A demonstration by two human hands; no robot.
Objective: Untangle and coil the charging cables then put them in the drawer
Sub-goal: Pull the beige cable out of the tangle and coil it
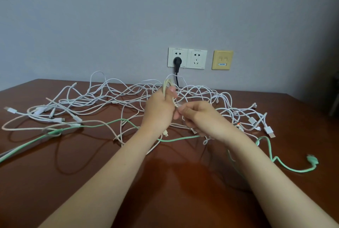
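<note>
Hands meet in front of and just below the black plug, raised above the table. Left hand is closed in a fist round a cream cable, whose gathered loops stick up out of the fist, directly under the plug. Right hand sits just right of it, nearly touching, fingers bent, its fingertips pinching a strand of the same cable where it leaves the fist.

Around the 2 hands the other charging cables lie in 1 loose tangle. White cables spread from far left of the plug to well right of it, crossing each other many times, with some loops lifting off the wood. A pinkish cable runs through the part far left of the plug. A green cable comes from the near left, passes beneath both forearms and ends in a green connector far right of the plug, near the table's front. A white USB connector lies right of the plug too, farther back than the green one.

The plug sits in the left half of a double wall socket, its black cord dropping behind the table. A yellow wall plate is mounted further right of the plug, just past the socket.
</note>
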